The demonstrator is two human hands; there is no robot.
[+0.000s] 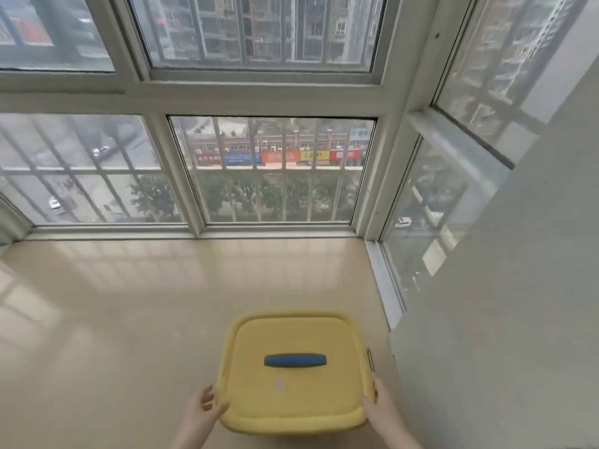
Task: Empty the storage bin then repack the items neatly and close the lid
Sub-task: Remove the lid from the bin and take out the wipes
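- Nearest me, my left hand [204,406] is at the 7 o'clock corner of the lid [291,400]. The thumb touches the rim and the fingers curl loosely just beside it. I cannot tell whether they clamp anything.
- My right hand [377,405] lies along the lid's 4 o'clock edge, fingers fairly straight. Whether the tips hook under is hidden.
- The yellow storage bin [293,432] sits at 6 o'clock on the pale floor [129,319], lid on, blue handle [295,360] flat, wall [486,319] near at 3 o'clock.
- Risk: prying one corner first could jam the lid or tip the bin.
- Hidden: the contents, the bin's sides, my wrists. A dark piece [370,361] at 3 o'clock may be a latch, but it is too blurred to tell.
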